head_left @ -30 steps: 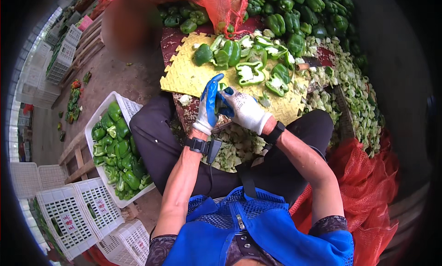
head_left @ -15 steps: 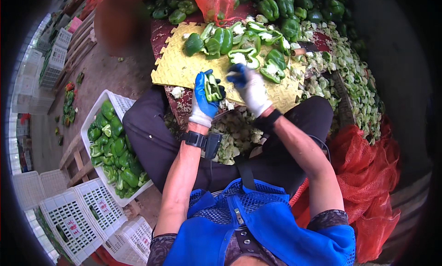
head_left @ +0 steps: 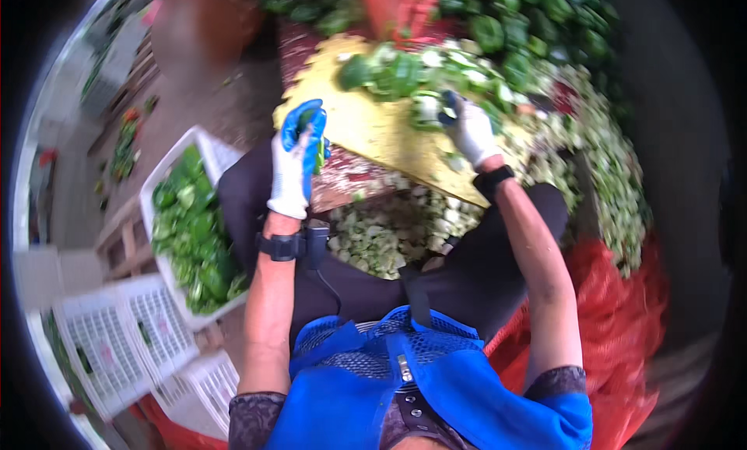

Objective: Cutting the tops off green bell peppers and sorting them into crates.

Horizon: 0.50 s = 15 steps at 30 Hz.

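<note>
My left hand point(head_left: 299, 156), in a white glove with a blue palm, is closed around a piece of cut green bell pepper point(head_left: 319, 157), mostly hidden by the fingers. It hovers at the left edge of a yellow foam mat point(head_left: 350, 127). My right hand point(head_left: 471, 129), gloved alike, reaches over the mat. Its blurred fingertips are closed on the right edge of a cut bell pepper half point(head_left: 426, 111) with pale insides. Behind that half lie more cut green peppers point(head_left: 397, 75), smeared by motion.
Whole green peppers point(head_left: 537, 22) are heaped at the far right beside pale pepper scraps point(head_left: 611, 177). A white crate point(head_left: 148, 193) of cut peppers stands left of my knee. White crates point(head_left: 101, 341) sit at lower left. Red mesh sacking point(head_left: 615, 310) lies right; a red net point(head_left: 401, 6) hangs ahead.
My left hand has moved left with its pepper piece, away from the right hand. My right hand has moved right and reached the cut peppers. The whole view has shifted somewhat.
</note>
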Motion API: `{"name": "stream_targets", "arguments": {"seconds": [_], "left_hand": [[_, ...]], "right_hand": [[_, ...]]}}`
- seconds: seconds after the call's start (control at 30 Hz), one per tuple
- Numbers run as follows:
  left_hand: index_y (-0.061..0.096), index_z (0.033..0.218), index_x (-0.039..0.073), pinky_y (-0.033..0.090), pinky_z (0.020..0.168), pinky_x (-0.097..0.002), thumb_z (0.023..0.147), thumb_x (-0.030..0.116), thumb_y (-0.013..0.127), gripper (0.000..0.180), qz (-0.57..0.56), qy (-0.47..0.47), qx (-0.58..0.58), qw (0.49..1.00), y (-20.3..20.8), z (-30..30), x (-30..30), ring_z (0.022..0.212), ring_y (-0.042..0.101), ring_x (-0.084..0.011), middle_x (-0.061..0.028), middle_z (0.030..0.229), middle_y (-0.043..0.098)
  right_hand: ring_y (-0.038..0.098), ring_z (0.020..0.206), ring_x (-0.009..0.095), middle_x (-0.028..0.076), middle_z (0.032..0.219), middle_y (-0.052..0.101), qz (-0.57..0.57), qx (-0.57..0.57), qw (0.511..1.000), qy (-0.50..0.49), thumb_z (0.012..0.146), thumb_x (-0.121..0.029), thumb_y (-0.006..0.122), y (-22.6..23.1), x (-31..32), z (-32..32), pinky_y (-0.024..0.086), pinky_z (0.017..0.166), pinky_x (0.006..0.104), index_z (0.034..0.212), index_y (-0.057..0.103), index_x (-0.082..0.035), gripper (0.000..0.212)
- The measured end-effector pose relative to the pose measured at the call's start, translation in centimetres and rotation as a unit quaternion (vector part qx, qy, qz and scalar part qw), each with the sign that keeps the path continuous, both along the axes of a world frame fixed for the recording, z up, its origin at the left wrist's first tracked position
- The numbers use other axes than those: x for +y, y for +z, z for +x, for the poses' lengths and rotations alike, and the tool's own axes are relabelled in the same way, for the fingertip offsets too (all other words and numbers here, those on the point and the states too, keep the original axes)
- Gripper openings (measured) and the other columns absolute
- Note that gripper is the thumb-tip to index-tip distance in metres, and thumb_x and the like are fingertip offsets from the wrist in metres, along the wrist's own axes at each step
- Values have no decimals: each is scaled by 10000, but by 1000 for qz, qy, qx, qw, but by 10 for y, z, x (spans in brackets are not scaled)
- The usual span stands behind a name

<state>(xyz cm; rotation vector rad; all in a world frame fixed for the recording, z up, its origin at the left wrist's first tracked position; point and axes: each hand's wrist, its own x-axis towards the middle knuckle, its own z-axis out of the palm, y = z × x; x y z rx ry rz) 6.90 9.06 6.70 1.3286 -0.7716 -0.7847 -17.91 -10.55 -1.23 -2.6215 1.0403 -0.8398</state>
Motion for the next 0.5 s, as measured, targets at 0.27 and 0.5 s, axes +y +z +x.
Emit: {"name": "stream_targets", "arguments": {"seconds": [0.27, 0.5], "left_hand": [[656, 1086, 25, 489, 723, -249, 945, 203, 615, 231, -40, 316, -244, 916, 2, 184, 226, 815, 577, -81, -11, 972, 652], [499, 1324, 98, 494, 831, -455, 888, 493, 595, 597, 496, 421, -390, 652, -116, 224, 400, 998, 609, -365, -195, 1138, 606]], "right_hand": [[636, 915, 413, 241, 1115, 627, 13, 237, 969, -63, 842, -408, 685, -12, -11, 20, 512, 765, 469, 1380, 414, -17, 719], [594, 1086, 402, 263, 1231, 581, 111, 196, 974, -29, 823, -313, 712, -12, -12, 15, 495, 894, 419, 1437, 342, 4, 784]]}}
